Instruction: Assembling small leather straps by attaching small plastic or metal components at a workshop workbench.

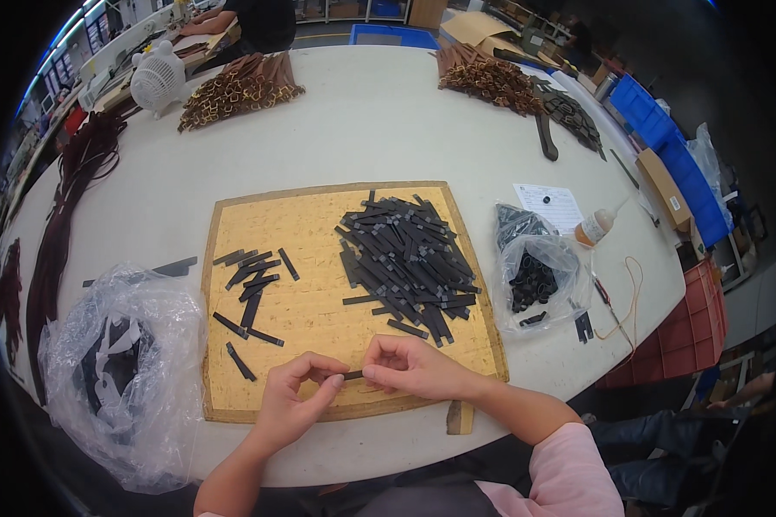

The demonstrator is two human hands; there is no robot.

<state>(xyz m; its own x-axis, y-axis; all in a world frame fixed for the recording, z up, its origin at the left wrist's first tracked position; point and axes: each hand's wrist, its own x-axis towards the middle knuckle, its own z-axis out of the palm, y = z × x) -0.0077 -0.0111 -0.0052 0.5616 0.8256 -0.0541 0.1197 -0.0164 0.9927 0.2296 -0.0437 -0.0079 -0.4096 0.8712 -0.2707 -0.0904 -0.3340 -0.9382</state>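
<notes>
The left bag (177, 314), clear crinkled plastic, holds dark and white pieces (122, 369), hard to make out; the right bag (571, 280), also clear, holds small black parts (530, 284); a bottle (595, 227) of amber liquid has a narrow tip; the yellow board (306, 323) is square-cornered, with a brown border, and bears a heap (405, 250) of flat black pieces and a looser group (253, 280) to its left; a sheet (553, 205) beside the bottle carries print, too small to read; the left hand (297, 392) and right hand (409, 366) each pinch one end of a black strip (353, 375), over the board's near edge
</notes>
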